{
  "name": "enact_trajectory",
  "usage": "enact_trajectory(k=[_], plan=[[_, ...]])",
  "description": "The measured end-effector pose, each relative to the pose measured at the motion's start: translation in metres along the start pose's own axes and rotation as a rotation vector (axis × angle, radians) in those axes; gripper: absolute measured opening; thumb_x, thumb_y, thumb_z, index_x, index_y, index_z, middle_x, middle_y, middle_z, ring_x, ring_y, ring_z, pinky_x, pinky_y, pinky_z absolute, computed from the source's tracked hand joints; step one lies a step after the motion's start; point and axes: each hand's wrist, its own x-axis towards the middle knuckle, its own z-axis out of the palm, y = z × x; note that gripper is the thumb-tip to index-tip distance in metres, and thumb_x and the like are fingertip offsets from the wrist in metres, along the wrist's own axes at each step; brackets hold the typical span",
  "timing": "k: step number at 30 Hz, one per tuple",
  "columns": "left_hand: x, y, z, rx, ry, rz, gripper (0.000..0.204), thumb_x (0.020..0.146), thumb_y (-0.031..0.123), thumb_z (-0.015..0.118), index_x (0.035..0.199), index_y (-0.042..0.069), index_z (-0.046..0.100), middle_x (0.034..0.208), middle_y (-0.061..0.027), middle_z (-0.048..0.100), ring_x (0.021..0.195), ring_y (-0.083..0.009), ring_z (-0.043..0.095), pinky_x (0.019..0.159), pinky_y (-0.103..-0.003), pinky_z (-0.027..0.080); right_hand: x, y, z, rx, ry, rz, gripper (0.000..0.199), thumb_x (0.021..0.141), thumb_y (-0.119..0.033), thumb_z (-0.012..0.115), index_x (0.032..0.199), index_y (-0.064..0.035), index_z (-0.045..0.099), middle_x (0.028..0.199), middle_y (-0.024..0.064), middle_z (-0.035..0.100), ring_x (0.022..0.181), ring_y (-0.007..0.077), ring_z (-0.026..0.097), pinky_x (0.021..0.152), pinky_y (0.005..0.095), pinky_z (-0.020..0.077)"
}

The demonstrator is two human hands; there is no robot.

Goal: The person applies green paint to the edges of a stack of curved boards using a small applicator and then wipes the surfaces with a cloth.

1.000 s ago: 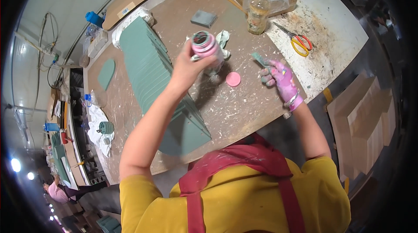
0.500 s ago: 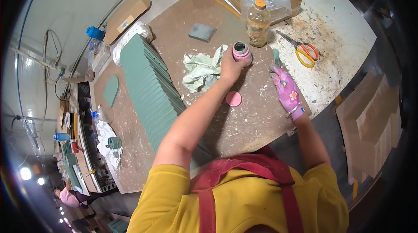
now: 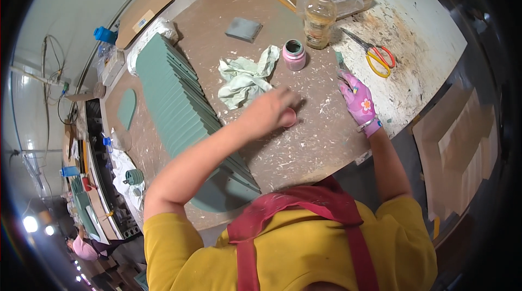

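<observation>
My bare left hand [image 3: 267, 111] is over the board, its fingers bent down at a round pink lid [image 3: 291, 119]. Motion blurs those fingers, so whether they grip the lid is unclear. Beyond it stands an uncapped pink jar [image 3: 294, 58] with dark green inside its mouth. A crumpled pale cloth [image 3: 242, 80] lies left of the jar. My right hand [image 3: 359, 101], in a pink flowered glove, rests at the board's right edge with fingers closed. A small greenish piece [image 3: 340, 58] shows by its fingertips; what the fingers hold is mostly hidden.
A long row of overlapping green panels [image 3: 171, 95] runs along the left. A bottle of yellowish liquid [image 3: 319, 19] stands behind the jar, near scissors [image 3: 375, 57]. A grey block [image 3: 243, 29] and a cardboard box [image 3: 348, 5] lie farther back. Another person [image 3: 84, 247] is at far left.
My left hand has let go of the pink jar, which now stands on the board, and has come nearer to the lid. My right hand has hardly moved.
</observation>
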Motion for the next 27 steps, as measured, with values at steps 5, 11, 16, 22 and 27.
enact_trajectory(k=[5, 11, 16, 22, 27], plan=[[-0.011, -0.005, 0.04, 0.315, 0.046, 0.234, 0.037, 0.082, 0.017, 0.065, 0.117, 0.008, 0.056, 0.113, -0.0139, 0.054, 0.107, -0.0314, 0.053, 0.087, -0.04, 0.05, 0.002, 0.013, 0.005, 0.211, -0.044, 0.092, 0.031, 0.095, -0.012, 0.055, 0.125, -0.0012, 0.059, 0.116, 0.0093, 0.066, 0.104, 0.0171, 0.062, 0.092, 0.0279, 0.0461], [-0.002, -0.022, 0.042, 0.221, 0.09, 0.189, 0.032, 0.085, 0.013, 0.061, 0.116, 0.005, 0.056, 0.104, -0.016, 0.055, 0.096, -0.0338, 0.058, 0.083, -0.04, 0.051, -0.001, -0.006, -0.001, 0.538, -0.012, 0.191, 0.029, 0.093, -0.009, 0.056, 0.119, -0.0004, 0.063, 0.11, 0.0081, 0.067, 0.095, 0.012, 0.061, 0.085, 0.0249, 0.0472], [0.03, 0.014, -0.031, 0.09, 0.566, 0.101, 0.039, 0.083, 0.01, 0.066, 0.12, 0.004, 0.057, 0.107, -0.0176, 0.059, 0.094, -0.031, 0.061, 0.082, -0.038, 0.051, -0.014, 0.001, -0.01, 0.704, 0.016, 0.196, 0.029, 0.092, -0.008, 0.054, 0.118, 0.0008, 0.064, 0.11, 0.0059, 0.067, 0.095, 0.0107, 0.06, 0.083, 0.0242, 0.0474], [0.081, -0.018, -0.037, 0.298, 0.55, 0.125, 0.041, 0.088, 0.021, 0.062, 0.125, 0.006, 0.053, 0.121, -0.0166, 0.055, 0.1, -0.0382, 0.058, 0.086, -0.044, 0.049, -0.018, 0.0, 0.0, 0.691, 0.042, 0.167, 0.029, 0.091, -0.009, 0.054, 0.115, 0.0007, 0.066, 0.108, 0.0078, 0.068, 0.093, 0.0131, 0.062, 0.084, 0.0261, 0.0491], [0.09, -0.026, -0.029, 0.241, 0.428, 0.029, 0.044, 0.091, 0.025, 0.059, 0.13, 0.008, 0.049, 0.123, -0.0163, 0.053, 0.1, -0.0384, 0.059, 0.084, -0.043, 0.051, -0.02, 0.004, -0.004, 0.628, 0.039, 0.139, 0.029, 0.091, -0.008, 0.052, 0.115, 0.0031, 0.065, 0.108, 0.0105, 0.068, 0.092, 0.0151, 0.064, 0.082, 0.0254, 0.0505]])
